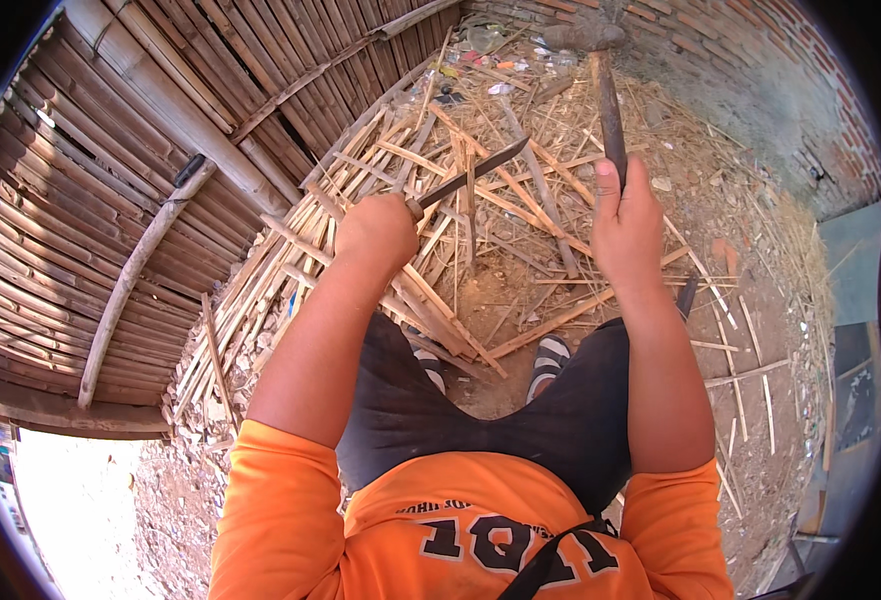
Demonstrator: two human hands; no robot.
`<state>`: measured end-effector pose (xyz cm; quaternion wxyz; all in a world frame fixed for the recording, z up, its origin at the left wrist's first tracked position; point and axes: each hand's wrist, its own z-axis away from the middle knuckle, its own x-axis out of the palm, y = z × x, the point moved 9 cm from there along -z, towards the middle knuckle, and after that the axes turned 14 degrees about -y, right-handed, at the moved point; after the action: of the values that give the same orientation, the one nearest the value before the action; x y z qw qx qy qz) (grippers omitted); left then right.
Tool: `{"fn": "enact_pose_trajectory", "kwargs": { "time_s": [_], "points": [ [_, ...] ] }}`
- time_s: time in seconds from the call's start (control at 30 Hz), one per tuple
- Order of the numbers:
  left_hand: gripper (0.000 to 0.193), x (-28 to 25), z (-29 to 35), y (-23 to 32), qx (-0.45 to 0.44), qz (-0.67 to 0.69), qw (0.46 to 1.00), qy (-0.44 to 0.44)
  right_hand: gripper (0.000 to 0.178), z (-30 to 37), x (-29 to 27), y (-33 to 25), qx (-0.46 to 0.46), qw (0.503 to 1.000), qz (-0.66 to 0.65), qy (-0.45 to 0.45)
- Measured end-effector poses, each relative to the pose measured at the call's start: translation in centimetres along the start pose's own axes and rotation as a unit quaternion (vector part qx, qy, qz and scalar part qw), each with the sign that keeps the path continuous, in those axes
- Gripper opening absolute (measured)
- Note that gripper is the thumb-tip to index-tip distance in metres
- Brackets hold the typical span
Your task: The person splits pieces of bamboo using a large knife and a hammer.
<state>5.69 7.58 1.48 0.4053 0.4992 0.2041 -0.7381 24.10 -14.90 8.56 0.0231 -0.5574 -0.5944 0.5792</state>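
Observation:
My left hand point(375, 232) is closed round the handle of a long dark-bladed knife point(480, 170), its blade angling up and to the right. By the middle of the blade stands a thin split bamboo strip point(469, 225), roughly upright; whether the edge touches it I cannot tell. My right hand point(628, 225) grips the wooden handle of a hammer point(608, 105). The hammer's worn metal head is farthest from me, well apart from the knife. Below the hands, my knees are spread and my feet, in striped footwear, rest on the ground.
Split bamboo strips point(245, 335) lie heaped ahead and to the left, with straw and litter point(500, 88) beyond. A bamboo slat wall point(55, 250) closes the left side, a brick wall point(750, 75) the far right. Grey-blue boards point(853, 265) stand at the right.

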Motion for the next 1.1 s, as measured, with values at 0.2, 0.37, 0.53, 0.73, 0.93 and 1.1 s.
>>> {"fn": "enact_pose_trajectory", "kwargs": {
  "time_s": [0.2, 0.37, 0.53, 0.73, 0.93, 1.1],
  "points": [
    [0.026, 1.1, -1.7, 0.4, 0.011, 0.022, 0.999, 0.043, 0.042, 0.8, 5.5, 5.1, 0.023, 0.977, 0.116, -0.179],
    [0.027, 0.9, -1.1, 0.6, 0.022, -0.009, 1.000, 0.013, 0.038, 0.4, 0.6, 1.1, 0.000, 0.999, 0.015, -0.041],
    [0.028, 0.5, -0.9, 2.0, 0.022, -0.006, 1.000, 0.015, 0.039, 1.0, 6.5, 6.6, 0.048, 0.978, 0.114, -0.171],
    [0.027, 0.9, -0.5, 1.6, 0.003, -0.021, 1.000, -0.001, 0.047, 0.4, 1.0, 1.8, 0.037, 0.992, 0.024, -0.116],
    [0.029, 0.6, 0.3, 2.2, 0.017, -0.031, 0.999, 0.010, 0.044, -0.2, -3.5, -1.1, -0.049, 0.996, -0.024, 0.069],
    [0.025, 1.6, -1.0, 2.9, 0.036, -0.010, 0.999, 0.010, 0.044, 1.5, 7.3, 7.8, 0.082, 0.947, 0.188, -0.246]
  ]
}}
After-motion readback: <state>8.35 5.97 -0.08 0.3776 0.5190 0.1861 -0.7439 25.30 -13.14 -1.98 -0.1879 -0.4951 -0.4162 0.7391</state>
